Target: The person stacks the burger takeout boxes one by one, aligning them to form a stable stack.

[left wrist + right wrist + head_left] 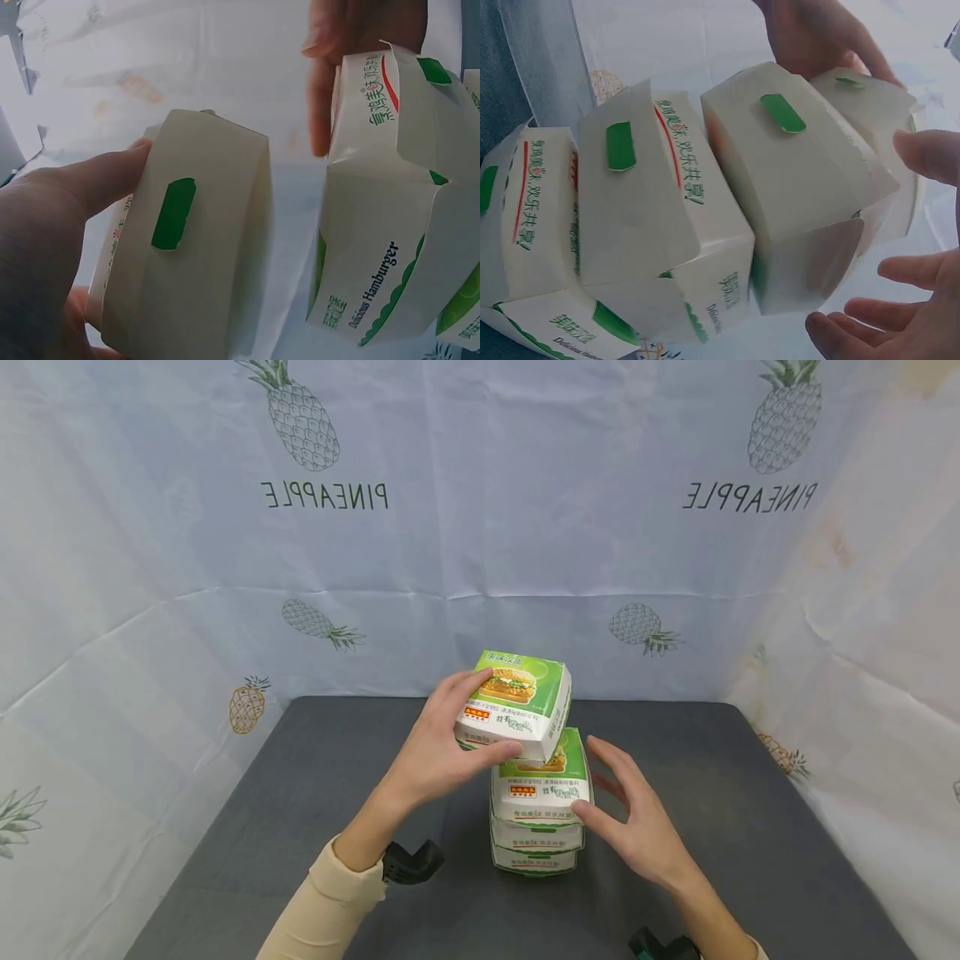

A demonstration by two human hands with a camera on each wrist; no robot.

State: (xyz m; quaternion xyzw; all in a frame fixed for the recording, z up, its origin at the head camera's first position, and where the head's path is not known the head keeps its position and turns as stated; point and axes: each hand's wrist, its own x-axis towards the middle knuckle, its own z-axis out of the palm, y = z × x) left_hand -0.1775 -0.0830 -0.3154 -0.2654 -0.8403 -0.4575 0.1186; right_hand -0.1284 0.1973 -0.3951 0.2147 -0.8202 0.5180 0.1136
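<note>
My left hand [442,739] grips a green-and-white hamburger box [517,697] by its left side, thumb at the front and fingers at the back. That box is tilted and held over a stack of three similar boxes [536,839], overlapping the top box [546,793] in the head view. To the right of the stack is my right hand [641,818], its thumb and fingers spread beside the top box. In the right wrist view a gap shows between the right fingers [881,307] and the boxes. The left wrist view shows the held box [202,225] apart from the stack.
The stack stands on a dark grey table [360,760]. White cloth [517,527] printed with pineapples hangs behind the table and along both sides. Each wrist wears a black band, the left one [412,862] just in front of a cream sleeve [330,897].
</note>
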